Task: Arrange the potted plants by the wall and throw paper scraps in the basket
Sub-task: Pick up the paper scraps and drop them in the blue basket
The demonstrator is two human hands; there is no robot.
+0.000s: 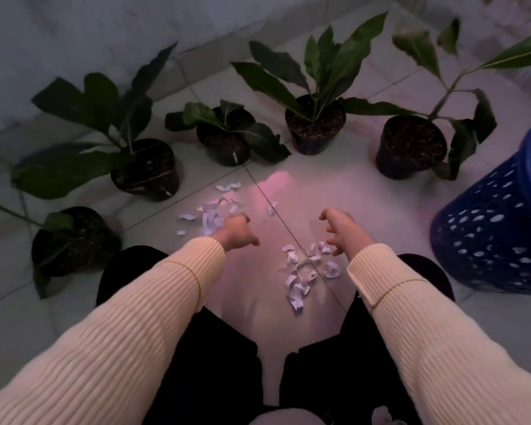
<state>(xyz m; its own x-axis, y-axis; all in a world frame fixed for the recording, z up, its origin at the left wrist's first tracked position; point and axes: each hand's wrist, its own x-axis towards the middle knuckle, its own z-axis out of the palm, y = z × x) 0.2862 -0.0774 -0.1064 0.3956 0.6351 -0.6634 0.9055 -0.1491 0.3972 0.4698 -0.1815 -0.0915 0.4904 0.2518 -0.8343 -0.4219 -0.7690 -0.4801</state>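
Several potted plants in black pots stand in an arc near the wall: one at far left (74,240), one behind it (146,170), a small one (223,139), a leafy one (314,124) and one at right (411,147). White paper scraps lie on the floor in two patches, a far one (218,207) and a near one (304,271). My left hand (238,233) hovers over the far patch, fingers curled downward, and I cannot tell whether it holds scraps. My right hand (342,231) is open, fingers spread, above the near patch. A blue perforated basket (497,228) stands at right.
Pale floor tiles (334,191) with a pink light patch lie between the pots and my knees. The wall (74,41) runs along the back left with a low ledge. My dark trouser legs (215,363) frame the near floor.
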